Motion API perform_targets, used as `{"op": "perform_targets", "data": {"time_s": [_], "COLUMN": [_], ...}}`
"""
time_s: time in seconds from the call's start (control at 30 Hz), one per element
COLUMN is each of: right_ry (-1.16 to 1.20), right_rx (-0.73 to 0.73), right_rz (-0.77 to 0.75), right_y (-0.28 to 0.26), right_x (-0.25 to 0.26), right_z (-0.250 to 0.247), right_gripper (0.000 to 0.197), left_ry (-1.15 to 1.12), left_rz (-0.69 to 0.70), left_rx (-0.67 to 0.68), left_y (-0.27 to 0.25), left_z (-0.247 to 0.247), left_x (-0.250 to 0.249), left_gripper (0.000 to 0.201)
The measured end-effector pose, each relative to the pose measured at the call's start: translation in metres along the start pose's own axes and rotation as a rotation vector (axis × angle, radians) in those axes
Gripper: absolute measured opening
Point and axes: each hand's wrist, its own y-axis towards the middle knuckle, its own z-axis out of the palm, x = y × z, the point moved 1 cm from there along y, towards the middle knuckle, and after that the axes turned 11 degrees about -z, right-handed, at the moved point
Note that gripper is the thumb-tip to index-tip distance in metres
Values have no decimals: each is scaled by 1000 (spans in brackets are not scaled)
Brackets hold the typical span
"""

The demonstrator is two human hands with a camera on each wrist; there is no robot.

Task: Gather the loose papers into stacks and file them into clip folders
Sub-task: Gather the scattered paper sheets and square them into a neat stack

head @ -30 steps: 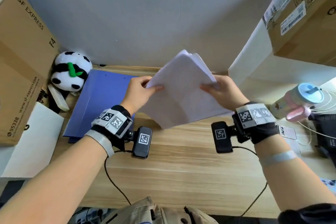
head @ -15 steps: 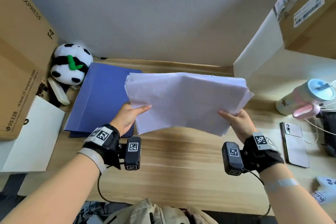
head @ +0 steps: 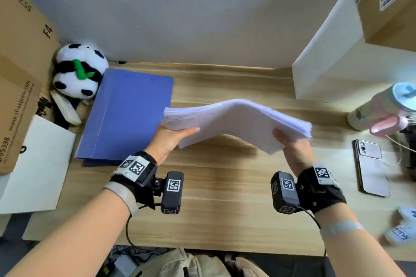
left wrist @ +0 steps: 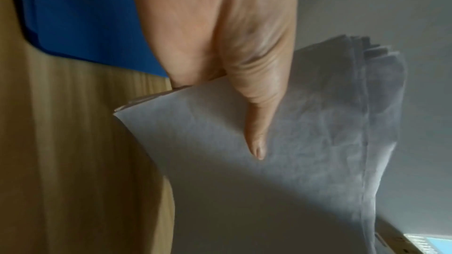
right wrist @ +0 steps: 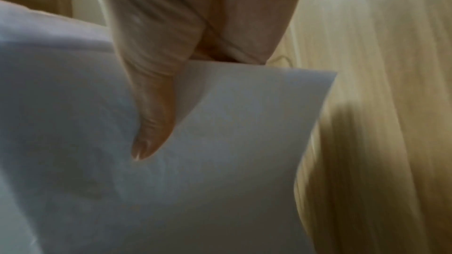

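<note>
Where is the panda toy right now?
In the head view, the panda toy sits at the back left of the desk, against the wall, between the cardboard box and the blue folder.

Office desk (head: 225, 198) — blue folder (head: 128, 114); shipping boxes (head: 20, 74); phone (head: 371, 166).

My left hand (head: 167, 141) and right hand (head: 295, 153) pinching a bowed paper stack (head: 236, 121) above the table (head: 225, 198), blue folder (head: 128, 114) beside my left fingers (head: 189, 131)
</note>
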Motion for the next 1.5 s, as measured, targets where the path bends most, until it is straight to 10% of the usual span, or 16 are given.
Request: {"op": "perform_targets", "data": {"time_s": [0.13, 0.27, 0.4, 0.53, 0.8, 0.9, 1.13, 1.5], "right_ry": [-60, -32, -53, -119, -27, -56, 18, -47], "right_rx": [16, -16, -5, 86, 60, 102, 58, 123], "right_rz": [25, 29, -40, 46, 1, 110, 48, 59], "right_y": [-1, 8, 15, 7, 4, -1, 3, 0], "right_x": [-7, 1, 4, -16, -16, -34, -22, -15], "right_z": [-8, 8, -6, -6, -1, 0, 2, -5], "right_gripper": [76, 22, 15, 54, 28, 57, 24, 45], "left_ry": [68, 37, 6, 103, 57, 63, 35, 117], "left_rz": [36, 41, 111, -3, 12, -26, -23, 12], "left_rx": [-45, -56, -35, -64, -25, -55, -18, -21], "left_y": [3, 3, 4, 11, 5, 5, 3, -2], "left_z": [-11, -5, -16, -15, -23, -22, -22, -25], "left_x": [0, -5, -14, 7, 5, 18, 11, 10], "left_gripper": [35, 30, 29, 34, 30, 40, 31, 30]}}
